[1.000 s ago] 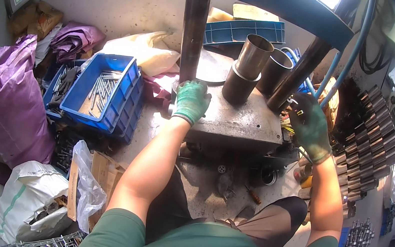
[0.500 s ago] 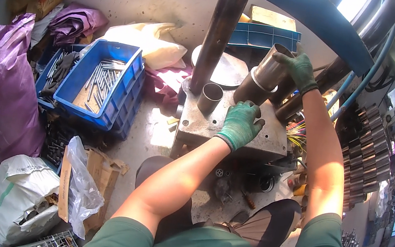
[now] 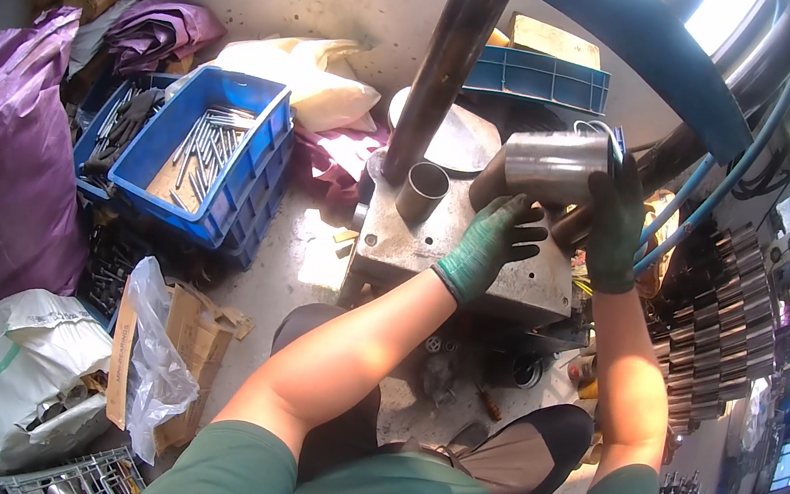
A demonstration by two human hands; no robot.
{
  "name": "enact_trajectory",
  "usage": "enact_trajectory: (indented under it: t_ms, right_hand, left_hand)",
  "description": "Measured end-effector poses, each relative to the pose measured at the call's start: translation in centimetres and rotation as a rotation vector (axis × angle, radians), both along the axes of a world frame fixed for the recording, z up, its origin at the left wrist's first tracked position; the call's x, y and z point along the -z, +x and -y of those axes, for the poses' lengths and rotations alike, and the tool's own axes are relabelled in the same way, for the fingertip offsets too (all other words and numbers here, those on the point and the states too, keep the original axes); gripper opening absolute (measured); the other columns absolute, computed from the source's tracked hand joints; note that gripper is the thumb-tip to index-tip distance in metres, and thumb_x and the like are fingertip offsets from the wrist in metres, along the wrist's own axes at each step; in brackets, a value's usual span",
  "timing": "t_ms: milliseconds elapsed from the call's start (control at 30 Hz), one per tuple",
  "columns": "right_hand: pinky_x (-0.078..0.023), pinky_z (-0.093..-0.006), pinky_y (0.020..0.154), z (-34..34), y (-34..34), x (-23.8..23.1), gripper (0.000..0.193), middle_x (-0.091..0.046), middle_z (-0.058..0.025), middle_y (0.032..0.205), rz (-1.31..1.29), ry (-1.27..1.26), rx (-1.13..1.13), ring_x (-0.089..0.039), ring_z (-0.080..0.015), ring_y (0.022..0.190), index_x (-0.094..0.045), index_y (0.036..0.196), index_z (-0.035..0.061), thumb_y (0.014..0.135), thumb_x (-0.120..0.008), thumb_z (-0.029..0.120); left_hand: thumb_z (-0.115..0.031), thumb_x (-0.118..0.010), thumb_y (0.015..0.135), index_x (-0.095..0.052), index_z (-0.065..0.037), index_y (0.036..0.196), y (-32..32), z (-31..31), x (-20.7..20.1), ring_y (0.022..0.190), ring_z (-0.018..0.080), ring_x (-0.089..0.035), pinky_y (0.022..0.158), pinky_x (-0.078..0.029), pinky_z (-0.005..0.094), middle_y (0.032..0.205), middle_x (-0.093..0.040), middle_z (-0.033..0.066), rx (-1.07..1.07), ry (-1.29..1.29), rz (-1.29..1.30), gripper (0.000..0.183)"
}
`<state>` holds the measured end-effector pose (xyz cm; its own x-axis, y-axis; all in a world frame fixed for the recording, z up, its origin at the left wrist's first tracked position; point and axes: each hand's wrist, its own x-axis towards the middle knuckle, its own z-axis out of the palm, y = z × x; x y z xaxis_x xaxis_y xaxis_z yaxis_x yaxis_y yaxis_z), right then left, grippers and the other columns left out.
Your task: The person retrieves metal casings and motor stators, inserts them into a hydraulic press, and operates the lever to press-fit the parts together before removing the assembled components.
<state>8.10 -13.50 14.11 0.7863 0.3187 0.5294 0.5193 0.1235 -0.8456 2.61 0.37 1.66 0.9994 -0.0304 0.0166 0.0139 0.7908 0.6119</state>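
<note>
A shiny metal cylinder (image 3: 556, 167) lies tilted almost level above a thick metal block (image 3: 500, 290). My right hand (image 3: 615, 227), in a dark green glove, is closed around its right end. In a green glove too, my left hand (image 3: 488, 245) is just below the cylinder's left part, fingers apart; whether the fingertips touch metal I cannot tell. Behind that hand is a darker round part (image 3: 488, 184), partly hidden by the cylinder. A short open tube (image 3: 423, 193) stands upright on the block's left side.
A steel post (image 3: 448, 73) rises from the block under a blue curved beam (image 3: 628, 27). Blue crates (image 3: 250, 161) with metal rods stand left, near purple sacks (image 3: 18, 164). Blue hoses (image 3: 745, 160) and stacked metal cylinders (image 3: 721, 333) are on the right.
The shiny cylinder has swung from steeply upright to nearly level. My right hand has come down and turned with it. My left hand's fingers have spread, with the hand barely shifted.
</note>
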Motion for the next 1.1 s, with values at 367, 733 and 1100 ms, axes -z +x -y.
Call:
enact_trajectory:
  t_ms: [367,733,1100]
  right_hand:
    - [-0.049,-0.05,0.114,9.2,-8.9,12.0,0.118,-0.047,-0.027,0.158,0.653,-0.509,0.595,-0.056,-0.0428,0.139,-0.018,0.169,0.0077,0.081,-0.094,0.028]
    - [-0.044,-0.0491,0.117,13.6,-9.7,13.1,0.096,-0.048,-0.0176,0.157,-0.983,0.517,-0.352,-0.053,-0.0359,0.139,-0.033,0.165,0.0116,0.092,-0.074,0.058]
    - [-0.053,-0.0473,0.108,12.2,-10.4,13.1,0.09,-0.058,-0.0211,0.142,-0.752,0.451,-0.11,-0.061,-0.0337,0.127,-0.037,0.158,0.0039,0.089,-0.08,0.044]
  left_hand:
    - [-0.057,-0.073,0.094,-0.043,-0.01,0.155,-5.6,2.4,-1.4,0.13,0.0366,-0.061,0.104,-0.056,0.057,0.14,-0.059,0.0157,0.278,-0.076,-0.018,0.082]
    - [-0.046,-0.066,0.099,-0.052,-0.003,0.144,-4.6,3.5,3.4,0.114,0.0387,-0.069,0.097,-0.06,0.0567,0.13,-0.066,0.0205,0.401,-0.204,-0.063,0.064]
    - [-0.038,-0.06,0.107,-0.046,-0.003,0.151,-4.3,5.2,2.8,0.125,0.0335,-0.065,0.109,-0.053,0.0516,0.139,-0.062,0.0182,0.385,-0.121,-0.071,0.059]
